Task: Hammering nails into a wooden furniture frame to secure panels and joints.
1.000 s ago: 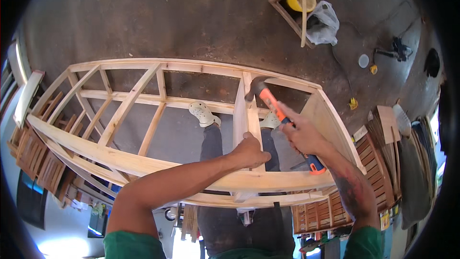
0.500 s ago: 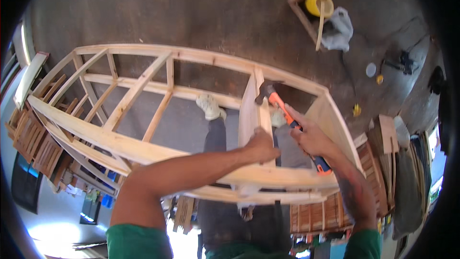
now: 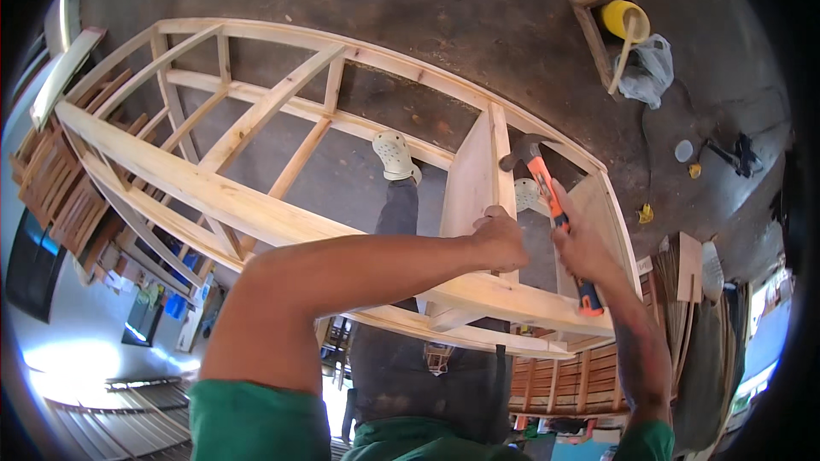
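Observation:
My right hand (image 3: 585, 243) is closed around the orange-and-black handle of a claw hammer (image 3: 541, 177). The hammer's dark head is beside the upper part of a pale wooden crosspiece (image 3: 502, 154). Over the nearer part of that crosspiece is my left hand (image 3: 501, 241), its fingers drawn together; whether they pinch something small or only the wood is hidden. A flat board (image 3: 468, 179) runs along the crosspiece's left side. Both belong to a large, open wooden frame (image 3: 256, 205) with curved long sides and several cross slats.
My feet, in pale clogs (image 3: 393, 155), stand on the floor inside the frame. Beyond it lie a yellow container (image 3: 617, 21), a plastic bag (image 3: 649, 77) and a dark tool with a cord (image 3: 741, 158). Slatted wooden pieces (image 3: 64, 213) are at the left; boards (image 3: 688, 265) lean at the right.
The view has shifted, so the frame's far side and the floor items appear higher and further right. The hammer stays in my right hand, its head now just right of the crosspiece rather than over it.

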`<state>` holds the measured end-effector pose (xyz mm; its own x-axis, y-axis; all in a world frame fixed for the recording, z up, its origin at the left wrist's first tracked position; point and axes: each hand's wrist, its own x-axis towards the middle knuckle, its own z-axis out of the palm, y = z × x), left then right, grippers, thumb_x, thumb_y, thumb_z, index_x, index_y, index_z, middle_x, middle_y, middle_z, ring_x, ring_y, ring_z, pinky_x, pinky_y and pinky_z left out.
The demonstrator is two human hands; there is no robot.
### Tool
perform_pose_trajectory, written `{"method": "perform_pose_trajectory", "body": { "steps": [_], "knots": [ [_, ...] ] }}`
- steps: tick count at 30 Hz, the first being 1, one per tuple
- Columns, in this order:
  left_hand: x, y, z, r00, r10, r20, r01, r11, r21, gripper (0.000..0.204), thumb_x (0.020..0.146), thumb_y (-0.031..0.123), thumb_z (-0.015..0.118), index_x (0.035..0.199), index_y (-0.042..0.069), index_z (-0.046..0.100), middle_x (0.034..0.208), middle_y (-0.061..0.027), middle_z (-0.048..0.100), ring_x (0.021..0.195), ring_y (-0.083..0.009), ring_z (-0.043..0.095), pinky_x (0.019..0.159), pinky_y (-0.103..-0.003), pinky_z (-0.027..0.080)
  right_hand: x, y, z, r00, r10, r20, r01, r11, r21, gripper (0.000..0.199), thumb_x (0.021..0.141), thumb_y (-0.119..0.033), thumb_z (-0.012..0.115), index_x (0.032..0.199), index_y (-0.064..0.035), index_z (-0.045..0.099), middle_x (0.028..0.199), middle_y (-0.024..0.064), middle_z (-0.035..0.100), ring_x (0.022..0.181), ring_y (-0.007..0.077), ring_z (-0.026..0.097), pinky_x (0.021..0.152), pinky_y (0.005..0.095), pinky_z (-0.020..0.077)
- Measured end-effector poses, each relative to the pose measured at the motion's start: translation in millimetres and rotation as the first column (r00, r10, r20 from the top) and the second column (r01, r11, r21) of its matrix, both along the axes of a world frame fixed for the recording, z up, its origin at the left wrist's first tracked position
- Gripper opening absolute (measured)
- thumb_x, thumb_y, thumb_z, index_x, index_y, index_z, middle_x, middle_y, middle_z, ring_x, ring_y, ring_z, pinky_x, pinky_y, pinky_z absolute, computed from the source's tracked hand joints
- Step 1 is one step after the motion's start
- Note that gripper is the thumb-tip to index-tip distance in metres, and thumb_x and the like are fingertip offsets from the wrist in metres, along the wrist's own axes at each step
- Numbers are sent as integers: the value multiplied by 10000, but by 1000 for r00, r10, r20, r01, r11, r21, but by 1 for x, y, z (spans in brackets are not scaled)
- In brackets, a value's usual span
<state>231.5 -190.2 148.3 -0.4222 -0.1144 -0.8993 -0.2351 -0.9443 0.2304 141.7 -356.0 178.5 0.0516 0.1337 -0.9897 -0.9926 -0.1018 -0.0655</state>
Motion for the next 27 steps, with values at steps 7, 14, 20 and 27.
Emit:
{"method": "perform_pose_trajectory", "body": {
  "steps": [7,14,20,27],
  "knots": [
    [3,-5,-5,965,-244,-98,209,937,-280,623,764,285,659,1015,-282,597,1218,-502,468,1044,-542,631,989,-433,513,33,-82,16,806,-359,471,552,742,-380,605,979,-83,546,1558,-220,433,690,-16,513,458,54,429,404,231,374],
    [7,-4,-3,989,-90,-116,77,991,-112,554,762,263,644,942,-261,632,1204,-530,468,1047,-561,623,1036,-435,480,23,-29,3,919,-154,363,301,868,-394,654,981,-95,526,1594,-223,336,762,97,607,631,203,565,599,347,477],
    [-10,3,-10,997,-79,15,80,982,-172,481,749,269,662,842,-203,675,1136,-491,532,1021,-552,627,1016,-436,485,-13,-2,12,965,128,229,-35,928,-371,736,948,-85,533,1613,-250,265,810,217,638,717,368,630,706,466,504],
    [-9,3,-35,933,-347,-98,272,856,-440,374,757,235,645,1078,99,781,1109,-269,703,1118,-497,603,961,-536,503,-49,-6,87,673,-691,262,729,563,-389,293,1000,-180,527,1230,-2,564,707,9,596,621,85,546,630,263,476]
  ]
}}
